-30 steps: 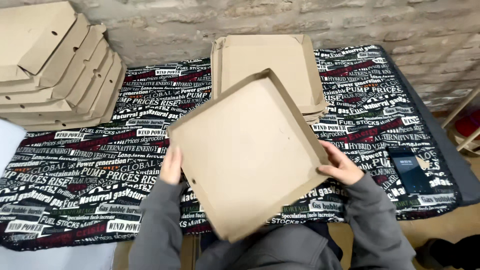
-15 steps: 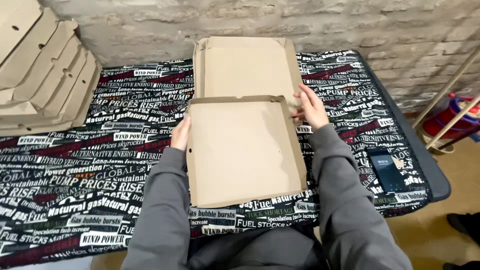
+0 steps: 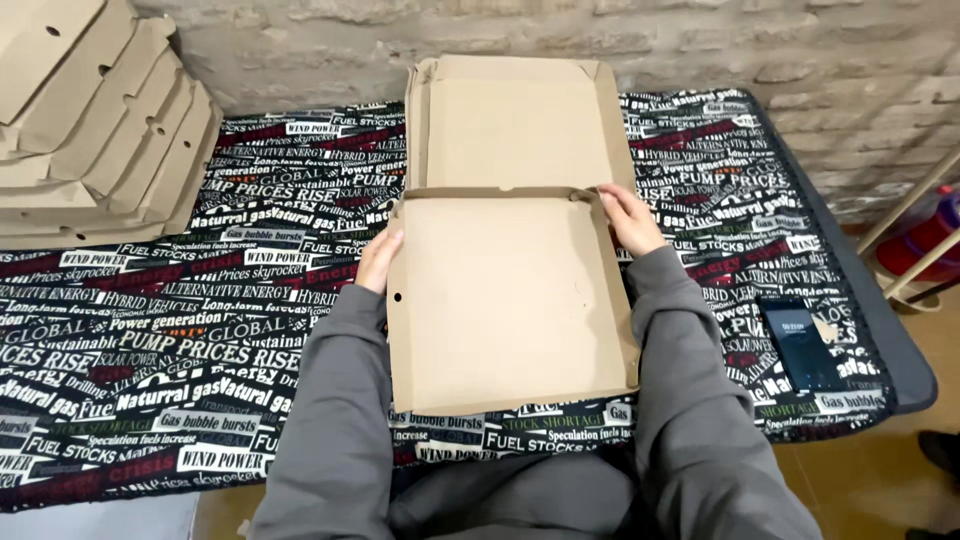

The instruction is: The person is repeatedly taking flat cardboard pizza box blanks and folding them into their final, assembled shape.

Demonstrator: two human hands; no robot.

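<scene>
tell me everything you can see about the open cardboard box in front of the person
The cardboard box is plain brown corrugated board, flat and square, lying open on the printed tablecloth. Its lid is folded back toward the brick wall, with low side flaps raised. The base has shallow upright walls and a small round hole near its left edge. The left hand touches the left wall; the right hand grips the far right corner.

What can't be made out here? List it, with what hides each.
Head view only:
- Left hand: fingertips hidden behind the cardboard box wall.
- Right hand: grip on the box corner too small to judge.
- Stack of flat boxes: cut off by the left and top edges.
- Phone: screen too small to read.
</scene>
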